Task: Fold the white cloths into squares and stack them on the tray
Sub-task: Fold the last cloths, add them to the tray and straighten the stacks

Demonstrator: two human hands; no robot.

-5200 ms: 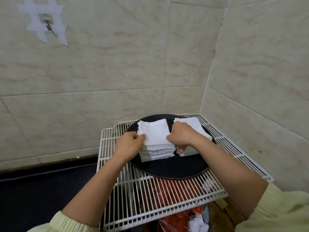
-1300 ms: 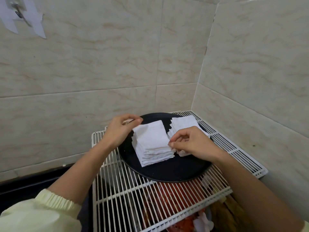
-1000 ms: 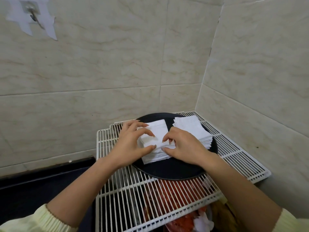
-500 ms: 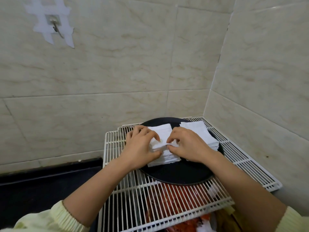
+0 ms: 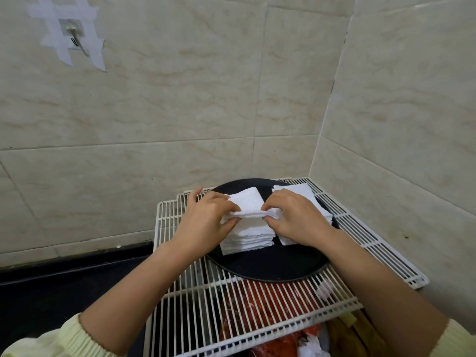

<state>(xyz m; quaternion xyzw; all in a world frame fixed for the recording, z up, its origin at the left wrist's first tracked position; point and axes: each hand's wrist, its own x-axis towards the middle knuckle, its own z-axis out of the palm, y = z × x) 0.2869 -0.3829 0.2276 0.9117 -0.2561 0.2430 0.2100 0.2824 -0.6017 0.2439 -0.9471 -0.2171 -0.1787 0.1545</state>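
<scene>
two stacks of folded squares stand side by side on the tray (image 5: pixel 270 269), which sits on the rack (image 5: pixel 195 300): a left stack (image 5: pixel 247 237) and a right stack (image 5: pixel 301 193), the latter partly hidden behind the right hand (image 5: pixel 298 220). one cloth (image 5: pixel 248 203) is held over the left stack, between the two hands. its near edge is pinched at one end by the curled fingers (image 5: pixel 228 222) and thumb of the left hand (image 5: pixel 203 222), and at the other end by the fingers (image 5: pixel 271 219) of the right hand. nothing else is gripped.

the step in hand is judged to be a fold of this cloth, made on top of the left stack. a raised ridge is formed along the pinched edge. this ridge, the long axis of the cloth as held, runs left to right from hand to hand, roughly level. the free flap points away, toward the wall. whether it rests on the stack cannot be told.

for the next move, the pinched edge would need to be carried over to the far edge, the corners matched, and the square pressed flat in line with the stack below. an even pull from both hands is called for, since a skewed ridge would give a crooked square.
</scene>
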